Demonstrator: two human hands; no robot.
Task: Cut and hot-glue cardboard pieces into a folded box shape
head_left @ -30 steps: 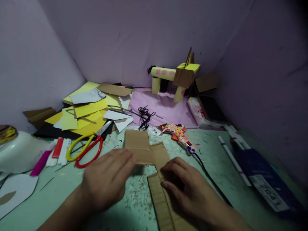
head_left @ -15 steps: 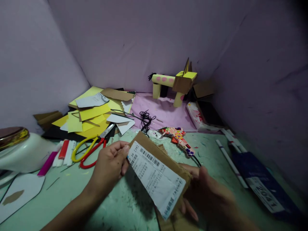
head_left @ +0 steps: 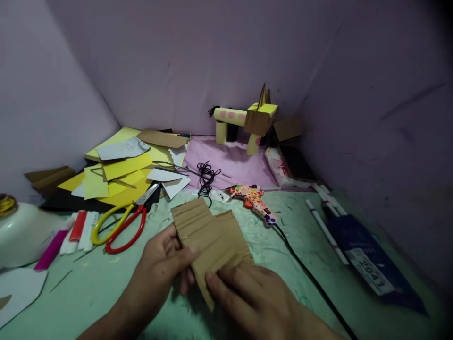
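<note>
A brown corrugated cardboard piece [head_left: 208,236] is held a little above the green table [head_left: 88,283], plain side up. My left hand [head_left: 166,264] grips its left edge, thumb on top and fingers beneath. My right hand [head_left: 255,297] is closed on its lower right part, fingers pressed on top. Scissors [head_left: 120,224] with one yellow and one red handle lie just left of the cardboard. A patterned glue gun [head_left: 253,198] rests behind it, its black cord [head_left: 311,288] running toward the near right.
Yellow, white and brown paper scraps [head_left: 123,165] are piled at the back left. A cardboard animal model [head_left: 247,120] stands on pink paper by the wall. Black thread [head_left: 205,174], markers [head_left: 71,231], a white object [head_left: 21,233], white sticks [head_left: 325,226] and a dark blue packet [head_left: 368,259] lie around.
The cardboard was lifted off the table and turned: its labelled side showed half a second ago, the plain brown side faces up now. Both hands shifted their grip on it.
</note>
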